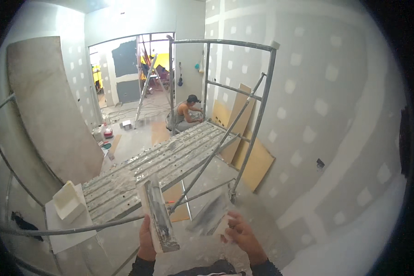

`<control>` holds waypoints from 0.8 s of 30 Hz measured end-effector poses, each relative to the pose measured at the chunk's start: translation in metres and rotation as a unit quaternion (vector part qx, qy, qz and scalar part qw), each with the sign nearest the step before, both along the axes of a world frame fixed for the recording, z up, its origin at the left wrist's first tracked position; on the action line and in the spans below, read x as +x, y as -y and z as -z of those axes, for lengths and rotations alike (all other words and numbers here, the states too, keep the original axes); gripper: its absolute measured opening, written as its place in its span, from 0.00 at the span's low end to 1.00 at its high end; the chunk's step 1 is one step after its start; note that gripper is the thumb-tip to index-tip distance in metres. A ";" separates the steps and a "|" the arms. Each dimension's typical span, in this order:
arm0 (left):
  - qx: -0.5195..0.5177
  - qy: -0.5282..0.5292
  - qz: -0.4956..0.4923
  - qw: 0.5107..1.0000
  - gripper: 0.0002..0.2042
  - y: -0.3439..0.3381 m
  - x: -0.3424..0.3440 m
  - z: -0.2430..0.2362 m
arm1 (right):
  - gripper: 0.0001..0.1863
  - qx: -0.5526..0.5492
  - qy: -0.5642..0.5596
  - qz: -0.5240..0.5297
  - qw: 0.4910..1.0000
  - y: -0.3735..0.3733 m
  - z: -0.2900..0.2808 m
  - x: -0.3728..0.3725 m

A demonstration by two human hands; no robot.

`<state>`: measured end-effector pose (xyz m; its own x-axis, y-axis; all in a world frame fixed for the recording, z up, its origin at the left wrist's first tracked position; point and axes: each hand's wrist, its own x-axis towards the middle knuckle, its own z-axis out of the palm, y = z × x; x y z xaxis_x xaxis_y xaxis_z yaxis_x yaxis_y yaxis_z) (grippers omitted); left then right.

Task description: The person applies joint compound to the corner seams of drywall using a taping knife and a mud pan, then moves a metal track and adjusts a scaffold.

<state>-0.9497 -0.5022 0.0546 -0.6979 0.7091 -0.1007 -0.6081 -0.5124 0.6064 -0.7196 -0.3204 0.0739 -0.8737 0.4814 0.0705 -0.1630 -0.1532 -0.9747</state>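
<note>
My left hand (146, 242) is closed round the side of a long, narrow, compound-caked tool (160, 218). It has a pale edge and a dark metal face, and stands nearly upright before me. My right hand (244, 238) grips a wide-bladed trowel (211, 214) by its pale near end. The grey blade slants up and left, somewhat blurred. A gap separates the two tools. Just past them lies a ridged metal scaffold platform (124, 188), spattered with white compound. To the left, a white tub (68, 202) rests tilted on a pale board (55, 234).
A scaffold frame (257, 119) with a diagonal brace rises on the right, and a rail crosses low at left. Past the platform a person (186, 115) crouches. Wooden panels (253, 161) lean on the right wall, and a large curved board (46, 101) stands left. A stepladder (147, 87) stands near the doorway.
</note>
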 end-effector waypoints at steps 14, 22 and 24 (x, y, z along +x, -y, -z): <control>0.002 0.017 0.157 0.987 0.26 -0.160 0.077 0.047 | 0.36 0.379 0.022 0.029 0.925 -0.121 -0.003 0.063; -0.050 0.002 0.114 0.992 0.26 -0.221 0.113 0.042 | 0.30 0.202 0.002 0.037 0.979 -0.212 0.021 0.085; -0.059 0.010 0.104 0.993 0.26 -0.228 0.111 0.040 | 0.31 0.273 0.032 0.033 0.961 -0.219 0.024 0.086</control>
